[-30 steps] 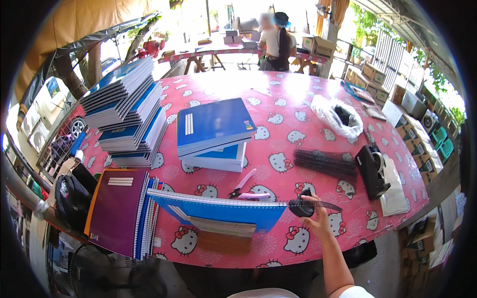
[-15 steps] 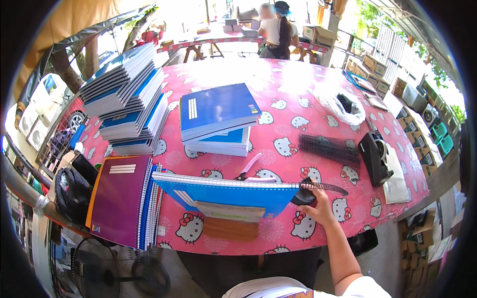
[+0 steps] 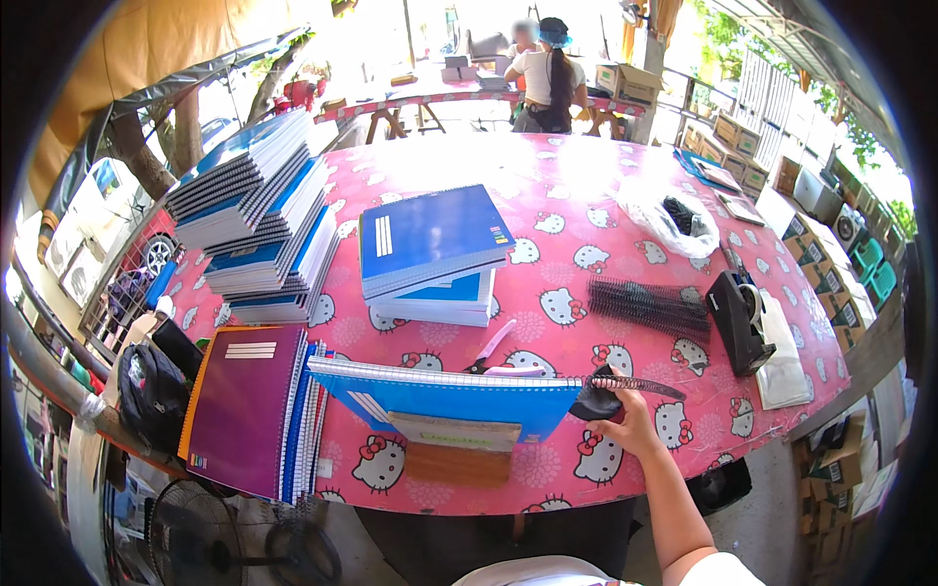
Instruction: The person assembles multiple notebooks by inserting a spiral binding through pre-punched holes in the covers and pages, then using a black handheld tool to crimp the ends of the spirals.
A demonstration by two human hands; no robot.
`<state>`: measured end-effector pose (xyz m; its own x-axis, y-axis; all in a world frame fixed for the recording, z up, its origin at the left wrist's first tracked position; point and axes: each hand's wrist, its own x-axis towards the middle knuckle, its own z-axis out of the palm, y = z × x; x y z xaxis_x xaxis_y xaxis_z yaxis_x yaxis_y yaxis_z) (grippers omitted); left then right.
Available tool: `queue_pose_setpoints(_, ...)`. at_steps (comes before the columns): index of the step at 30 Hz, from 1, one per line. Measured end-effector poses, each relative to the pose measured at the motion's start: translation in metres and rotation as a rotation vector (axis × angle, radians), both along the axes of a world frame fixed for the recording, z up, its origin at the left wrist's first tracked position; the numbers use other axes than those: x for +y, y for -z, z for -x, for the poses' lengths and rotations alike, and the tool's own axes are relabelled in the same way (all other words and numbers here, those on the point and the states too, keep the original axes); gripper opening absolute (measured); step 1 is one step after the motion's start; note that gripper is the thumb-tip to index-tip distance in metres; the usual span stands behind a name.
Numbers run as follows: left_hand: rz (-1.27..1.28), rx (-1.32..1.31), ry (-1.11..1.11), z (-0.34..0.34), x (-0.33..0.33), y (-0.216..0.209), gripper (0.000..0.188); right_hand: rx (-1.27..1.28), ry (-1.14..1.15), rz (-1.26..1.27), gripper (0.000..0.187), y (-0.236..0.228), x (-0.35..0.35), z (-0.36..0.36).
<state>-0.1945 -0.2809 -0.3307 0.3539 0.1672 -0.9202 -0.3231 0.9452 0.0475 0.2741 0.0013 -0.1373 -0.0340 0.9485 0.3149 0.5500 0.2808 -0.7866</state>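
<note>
A person's bare right hand reaches from the lower right over a table covered in pink cloth with cartoon cat faces. Its fingers curl at a dark spiral binding coil, next to a rounded black device. I cannot tell whether the hand is closed on the coil or only steadies it, nor whether it also touches the device. The left hand is out of view.

The coil is at the right end of a blue notebook, in line with the row of holes along its top edge; its free end sticks out to the right beyond the hand. The notebook stands on edge near the front of the table, with a wooden block against its near side.

Just behind it lie pink-handled cutters. To the left, a purple notebook lies near a tall, uneven pile of bound notebooks. A shorter notebook stack sits near mid-table. Farther right are a bundle of black coils, a clear plastic bag holding something dark, and a black tape dispenser. In the background, a person in a dark cap is at another table.
</note>
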Motion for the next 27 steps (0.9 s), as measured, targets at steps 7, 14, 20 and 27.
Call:
queue_pose_setpoints(7, 0.001, 0.005, 0.024, 0.002, 0.002, -0.001, 0.029, 0.006, -0.005, 0.006, 0.07, 0.001, 0.001, -0.001)
queue_pose_setpoints(14, 0.002, 0.003, 0.049, 0.004, 0.002, -0.003, 0.028, -0.086, 0.003, -0.097, 0.07, 0.003, 0.0, -0.003)
queue_pose_setpoints(20, -0.019, 0.002, 0.118, 0.013, -0.004, -0.007, 0.027, -0.067, 0.012, -0.093, 0.068, -0.005, -0.001, 0.002)
queue_pose_setpoints(27, -1.463, -0.062, 1.289, 0.048, 0.077, -0.1, 0.026, 0.633, -0.166, 0.229, 0.066, -0.065, 0.037, 0.004)
